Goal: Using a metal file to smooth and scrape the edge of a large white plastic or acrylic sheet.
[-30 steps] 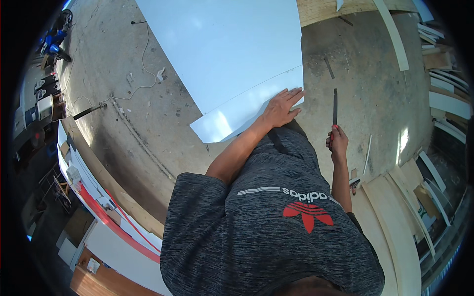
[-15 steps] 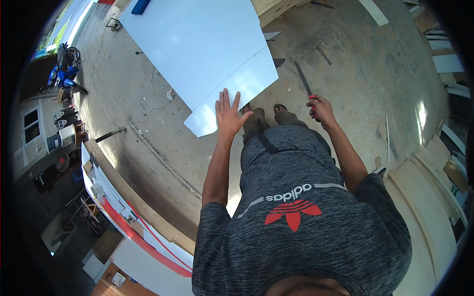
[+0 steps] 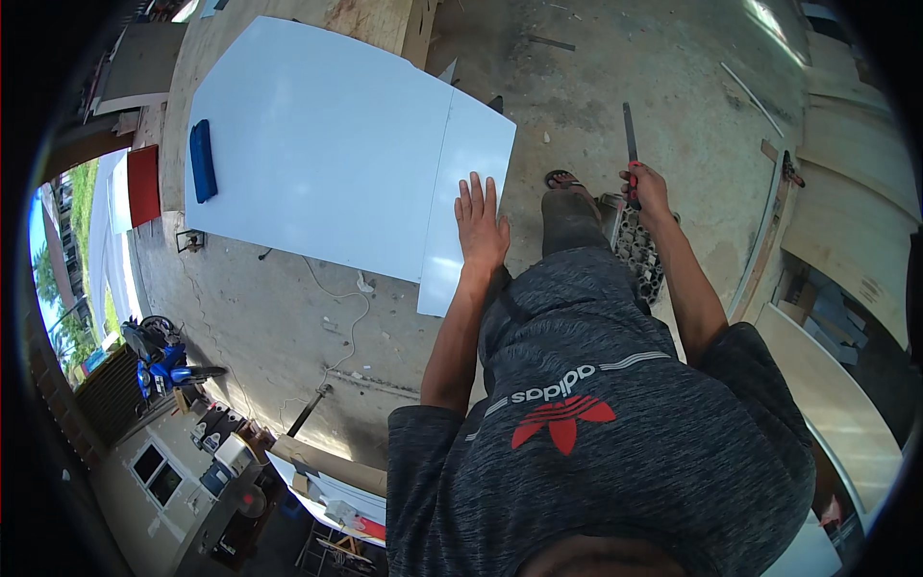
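My left hand [image 3: 483, 226] lies flat on the near right part of a large white sheet [image 3: 317, 144], its fingers spread. A thin line [image 3: 443, 144] runs across the sheet just left of that hand. Away from the sheet, off to the right, my right hand [image 3: 648, 190] is closed around the red and black handle of a handsaw [image 3: 630, 135]. Its narrow dark blade points away from me, above the floor, touching nothing. A long blue case [image 3: 202, 161] rests on the sheet's far left end.
Under the sheet is a wooden workbench [image 3: 370, 21]. A pale cord [image 3: 358, 327] trails over the concrete floor [image 3: 586, 82]. Curved wooden panels [image 3: 856, 202] stand at the right. Beside my leg is a grey object full of holes [image 3: 639, 252]. A blue motorbike [image 3: 163, 361] is parked at left.
The view has turned, bringing the bench and the sheet's whole far end into sight. My left hand stays flat on the sheet, and my right hand still grips the handsaw. My feet have shifted.
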Tool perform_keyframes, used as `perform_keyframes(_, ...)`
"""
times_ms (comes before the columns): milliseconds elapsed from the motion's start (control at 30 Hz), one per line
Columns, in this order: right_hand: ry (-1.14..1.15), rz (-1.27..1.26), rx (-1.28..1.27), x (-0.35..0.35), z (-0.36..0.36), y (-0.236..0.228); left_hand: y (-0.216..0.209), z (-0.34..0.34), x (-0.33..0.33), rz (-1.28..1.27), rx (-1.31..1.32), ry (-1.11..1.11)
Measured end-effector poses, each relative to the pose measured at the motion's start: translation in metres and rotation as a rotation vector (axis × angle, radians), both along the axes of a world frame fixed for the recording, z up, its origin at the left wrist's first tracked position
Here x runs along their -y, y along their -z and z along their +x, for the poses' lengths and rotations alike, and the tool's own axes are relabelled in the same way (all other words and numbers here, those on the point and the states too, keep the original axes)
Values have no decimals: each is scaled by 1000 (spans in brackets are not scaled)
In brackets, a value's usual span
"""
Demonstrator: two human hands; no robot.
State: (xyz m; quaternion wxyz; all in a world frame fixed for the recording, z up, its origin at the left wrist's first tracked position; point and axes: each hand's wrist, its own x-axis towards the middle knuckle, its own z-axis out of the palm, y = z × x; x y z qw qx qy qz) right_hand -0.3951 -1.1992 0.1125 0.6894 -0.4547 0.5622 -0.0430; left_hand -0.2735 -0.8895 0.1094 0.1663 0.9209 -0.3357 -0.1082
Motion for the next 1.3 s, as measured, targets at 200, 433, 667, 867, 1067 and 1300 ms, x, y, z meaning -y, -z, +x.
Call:
perform_keyframes(200,223,-19,130,-125,-49,1,4,-14,-73,-144,0,-10)
perform_keyframes(433,59,-241,111,-238,-56,-70,1,-70,-157,-368,-264,-818)
perform_keyframes(667,-575,-693,283,-259,4,-120,36,-27,-160,-1232,-1126,-1028)
perform_keyframes(867,-1015,-223,221,-257,47,-142,32,-10,-146,-1203,-1025,-1189)
perform_keyframes(1067,-1676,-610,158,-285,108,-149,22,-13,-135,-1225,-837,-1308)
perform_keyframes(1300,-2138,-1026,247,-320,200,-141,20,12,-128,-1235,-578,-1504)
